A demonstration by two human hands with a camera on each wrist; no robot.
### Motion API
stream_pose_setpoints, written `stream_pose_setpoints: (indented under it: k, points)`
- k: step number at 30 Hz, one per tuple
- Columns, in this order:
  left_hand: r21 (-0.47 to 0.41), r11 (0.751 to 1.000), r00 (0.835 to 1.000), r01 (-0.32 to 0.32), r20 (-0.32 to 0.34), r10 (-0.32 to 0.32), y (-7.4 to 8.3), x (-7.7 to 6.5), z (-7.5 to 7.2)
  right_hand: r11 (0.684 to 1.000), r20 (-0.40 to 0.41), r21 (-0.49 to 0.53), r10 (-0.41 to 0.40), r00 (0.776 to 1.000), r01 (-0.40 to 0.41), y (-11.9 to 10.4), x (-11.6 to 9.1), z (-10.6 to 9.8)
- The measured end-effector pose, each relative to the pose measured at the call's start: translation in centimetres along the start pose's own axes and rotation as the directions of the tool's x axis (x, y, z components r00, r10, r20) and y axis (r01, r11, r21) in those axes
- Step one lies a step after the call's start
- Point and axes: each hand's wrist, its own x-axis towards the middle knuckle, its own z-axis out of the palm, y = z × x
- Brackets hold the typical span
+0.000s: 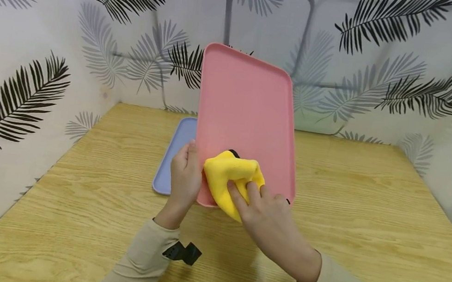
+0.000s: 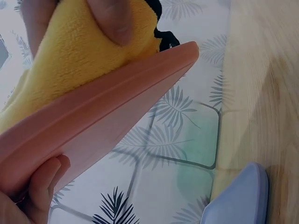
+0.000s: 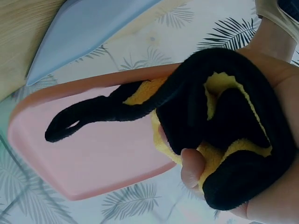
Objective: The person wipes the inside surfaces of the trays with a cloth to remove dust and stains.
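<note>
A pink tray is held up off the table, tilted so its inner face shows in the head view. Along its left edge my left hand grips it low down, and in the left wrist view curled fingers press its side. My right hand holds a bunched yellow cloth against the lower part of the tray. Seen from the right wrist, the cloth has black fabric with yellow edging, folded around the hand, and a black strip hangs out over the tray.
A blue tray lies on the wooden table, behind and left of the pink tray, partly covered by it and by my left hand. Walls with a leaf pattern stand at the back and both sides.
</note>
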Motion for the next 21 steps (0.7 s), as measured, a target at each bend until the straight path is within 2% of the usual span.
stream_pose_setpoints:
  k: [9, 21]
  points:
    - [0.007, 1.000, 0.999, 0.030, -0.021, -0.030, 0.0, 0.2, -0.3, 0.994, 0.001, -0.011, 0.109, 0.994, -0.109, 0.8, -1.1, 1.1]
    - [0.038, 0.999, 0.999, -0.005, -0.035, 0.007, -0.1, 0.3, -0.4, 0.971, 0.103, -0.013, 0.238, 0.966, -0.238, 2.2, -2.6, 2.4]
